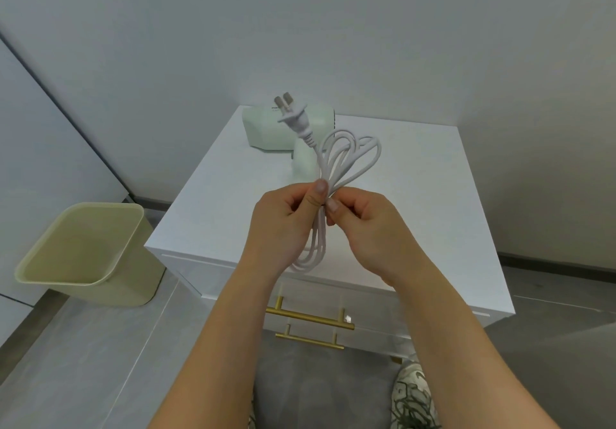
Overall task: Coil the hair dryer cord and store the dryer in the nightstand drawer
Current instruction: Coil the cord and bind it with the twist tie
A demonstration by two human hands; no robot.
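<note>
A pale green hair dryer (263,128) lies at the back of the white nightstand (416,195). Its white cord (346,158) is gathered into several long loops held above the nightstand top. My left hand (283,225) grips the bundle at its middle, thumb pressed on the strands. My right hand (363,222) pinches the same spot from the right. The two-pin plug (295,115) sticks up above the loops, in front of the dryer. Both drawers are closed, the upper one with a gold bar handle (310,317).
A beige plastic waste bin (86,255) stands on the floor to the left of the nightstand. A second gold handle (310,340) marks the lower drawer. Grey walls rise behind and a patterned shoe (413,395) shows at the bottom right.
</note>
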